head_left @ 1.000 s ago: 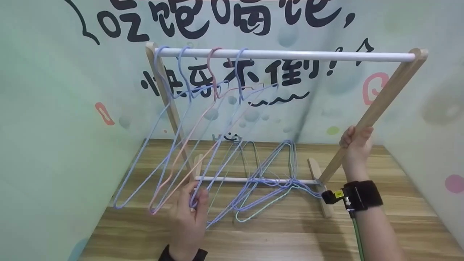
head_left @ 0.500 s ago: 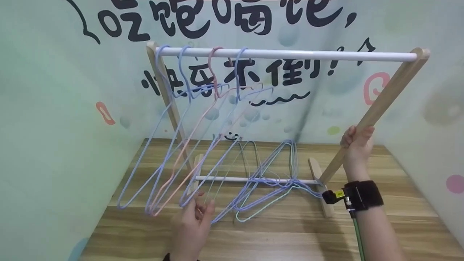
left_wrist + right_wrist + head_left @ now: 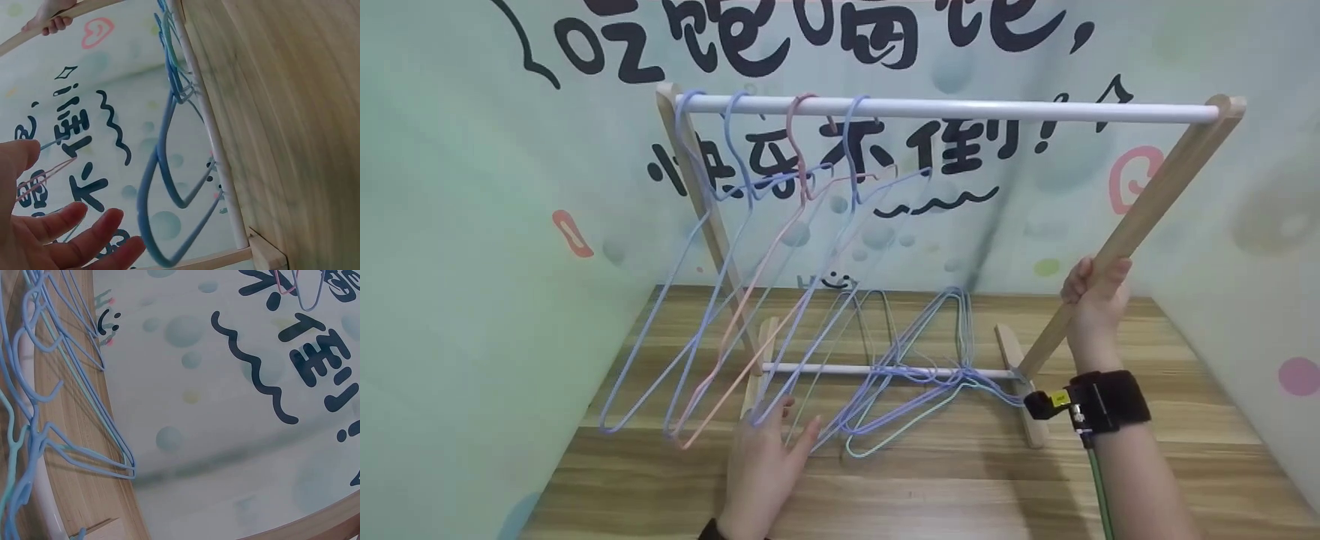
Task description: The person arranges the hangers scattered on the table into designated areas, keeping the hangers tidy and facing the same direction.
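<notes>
Left hand [image 3: 765, 469], fingers spread and holding nothing, sits at six o'clock below four hanging hangers [image 3: 750, 300]. Right hand [image 3: 1093, 289] grips the rack's post [image 3: 1147, 217] at three o'clock; loose hangers [image 3: 907, 390] crowd the table [image 3: 960, 487] between.

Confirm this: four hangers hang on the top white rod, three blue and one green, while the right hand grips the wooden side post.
One colour is wrong. The head view shows the odd hanger on the top white rod is pink, not green; the other three are blue. The right hand does grip the wooden side post.
</notes>
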`<state>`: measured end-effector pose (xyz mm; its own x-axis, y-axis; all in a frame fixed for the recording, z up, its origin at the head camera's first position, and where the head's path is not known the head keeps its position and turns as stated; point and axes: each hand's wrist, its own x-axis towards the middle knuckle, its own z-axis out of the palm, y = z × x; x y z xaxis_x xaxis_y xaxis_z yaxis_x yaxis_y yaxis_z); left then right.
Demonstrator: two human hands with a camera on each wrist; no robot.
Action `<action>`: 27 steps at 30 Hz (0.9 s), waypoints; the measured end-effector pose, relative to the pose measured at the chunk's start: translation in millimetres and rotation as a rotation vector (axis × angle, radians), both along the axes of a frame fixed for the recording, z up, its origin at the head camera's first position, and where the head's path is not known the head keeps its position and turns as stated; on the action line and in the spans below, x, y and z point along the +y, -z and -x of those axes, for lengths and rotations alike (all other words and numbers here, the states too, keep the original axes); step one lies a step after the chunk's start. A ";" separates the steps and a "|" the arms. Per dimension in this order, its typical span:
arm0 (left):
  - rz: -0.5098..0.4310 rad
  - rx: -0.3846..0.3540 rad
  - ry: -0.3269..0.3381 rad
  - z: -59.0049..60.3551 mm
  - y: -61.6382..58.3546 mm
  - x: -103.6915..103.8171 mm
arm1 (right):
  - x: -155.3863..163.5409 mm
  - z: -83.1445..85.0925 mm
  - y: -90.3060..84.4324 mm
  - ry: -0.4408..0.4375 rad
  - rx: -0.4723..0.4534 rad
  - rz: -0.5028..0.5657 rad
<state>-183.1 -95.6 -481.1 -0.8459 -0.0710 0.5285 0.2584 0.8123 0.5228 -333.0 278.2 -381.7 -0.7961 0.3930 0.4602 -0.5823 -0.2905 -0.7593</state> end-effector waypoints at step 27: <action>0.085 -0.196 0.057 9.6 28.4 -3.6 | 1.1 -0.5 0.0 0.015 -0.002 -0.033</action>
<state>-192.7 -99.2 -509.5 -0.9344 0.0177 0.3557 0.2055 0.8426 0.4979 -332.6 279.3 -381.7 -0.7913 0.3898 0.4710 -0.5846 -0.2567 -0.7697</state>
